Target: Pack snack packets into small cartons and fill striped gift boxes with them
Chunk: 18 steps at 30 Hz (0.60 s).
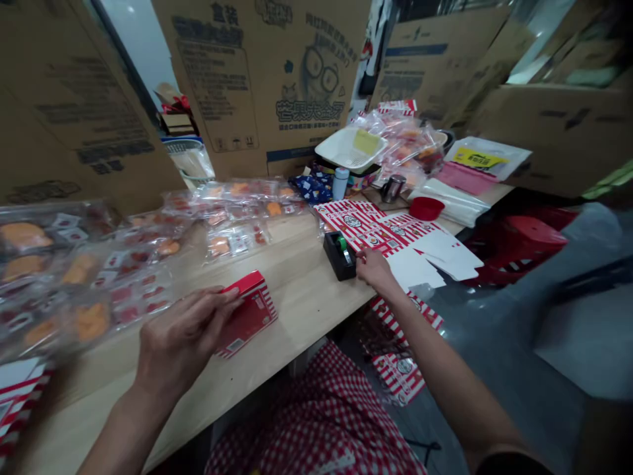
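Note:
My left hand grips a small red box with striped sides by its upper edge, thumb against the near face. The box stands on the wooden table, slightly tilted. To the right, my right hand is at the front end of a black tape dispenser, which carries a green-cored roll. Its thumb and forefinger are pinched together there; whatever lies between them is too small to make out. Just behind the dispenser lie flat red-and-white striped cartons, with white card sides next to them.
Clear packets with orange pieces cover the table's left and back. A white basket, a light blue bottle, a metal cup and a red bowl stand farther back. Red stools are at the right.

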Tool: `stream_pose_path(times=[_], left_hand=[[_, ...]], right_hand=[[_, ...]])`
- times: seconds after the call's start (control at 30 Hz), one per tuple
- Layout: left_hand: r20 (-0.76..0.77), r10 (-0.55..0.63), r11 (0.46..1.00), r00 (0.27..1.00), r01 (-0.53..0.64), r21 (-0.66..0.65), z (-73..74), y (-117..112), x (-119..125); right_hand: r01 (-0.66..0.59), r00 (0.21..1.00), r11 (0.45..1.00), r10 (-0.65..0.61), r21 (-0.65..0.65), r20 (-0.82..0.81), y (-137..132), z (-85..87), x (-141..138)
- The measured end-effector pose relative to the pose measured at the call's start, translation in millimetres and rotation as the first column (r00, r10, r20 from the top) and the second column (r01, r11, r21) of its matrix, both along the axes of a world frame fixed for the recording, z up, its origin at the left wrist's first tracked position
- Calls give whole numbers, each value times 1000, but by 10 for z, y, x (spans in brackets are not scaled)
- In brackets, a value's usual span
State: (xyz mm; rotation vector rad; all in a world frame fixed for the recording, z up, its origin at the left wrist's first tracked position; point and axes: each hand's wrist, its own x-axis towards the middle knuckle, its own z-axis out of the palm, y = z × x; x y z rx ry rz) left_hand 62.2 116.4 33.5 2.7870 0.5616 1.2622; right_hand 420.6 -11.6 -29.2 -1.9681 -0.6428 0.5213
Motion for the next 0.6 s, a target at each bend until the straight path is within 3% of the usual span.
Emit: stream_pose_path(times=[0.13, 0.3, 0.43, 0.6], left_hand=[[-5, 37, 992, 999, -37, -119, 8, -47, 14], [-32, 3, 994, 999, -6, -112, 83, -124, 8], [-72, -12, 997, 997, 7, -75, 151, -142, -27], [-55, 60, 998, 997, -62, -31, 163, -193, -49]], right_hand=[[-7, 954, 997, -18, -83, -298, 61, -112, 138], [-12, 850, 1000, 11, 1, -526, 107, -20, 117], [35, 821, 994, 30, 102, -570, 4, -95, 52], [167, 860, 974, -69, 151, -505, -81, -423, -143]])
